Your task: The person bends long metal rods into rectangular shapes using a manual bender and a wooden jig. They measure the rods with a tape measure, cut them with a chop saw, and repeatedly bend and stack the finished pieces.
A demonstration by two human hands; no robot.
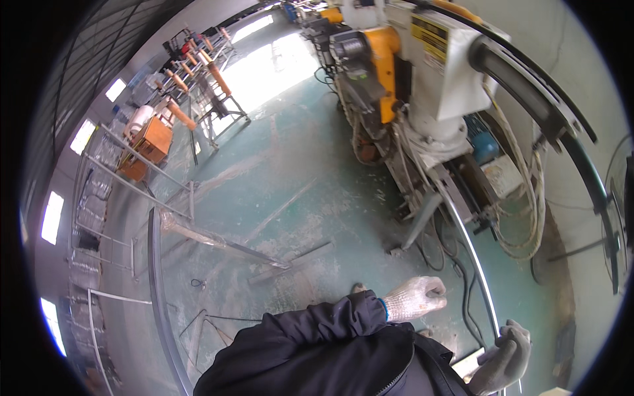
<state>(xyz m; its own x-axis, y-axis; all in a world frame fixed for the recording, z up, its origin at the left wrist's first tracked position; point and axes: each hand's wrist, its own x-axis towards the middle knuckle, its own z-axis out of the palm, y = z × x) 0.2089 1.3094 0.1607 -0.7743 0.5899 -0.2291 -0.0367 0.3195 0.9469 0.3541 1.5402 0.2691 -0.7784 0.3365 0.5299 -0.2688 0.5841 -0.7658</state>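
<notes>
My left hand (415, 300), in a white knitted work glove with a dark sleeve, is held in front of my body. Its fingers are curled in, and nothing shows in them. At the lower right my right hand (507, 358), in a greyer glove, is closed around the near end of a long shiny metal tube (470, 247). From this grip the tube runs away from me to the base of the machine. Where it ends at the machine is hard to make out.
A white and orange machine (436, 72) with a curved dark arm stands ahead right; cables (470, 297) lie on the floor beside it. To the left are a metal stand (156, 297), pipe racks (142, 165) and an orange box (150, 142). A flat bar (290, 263) lies on the green floor.
</notes>
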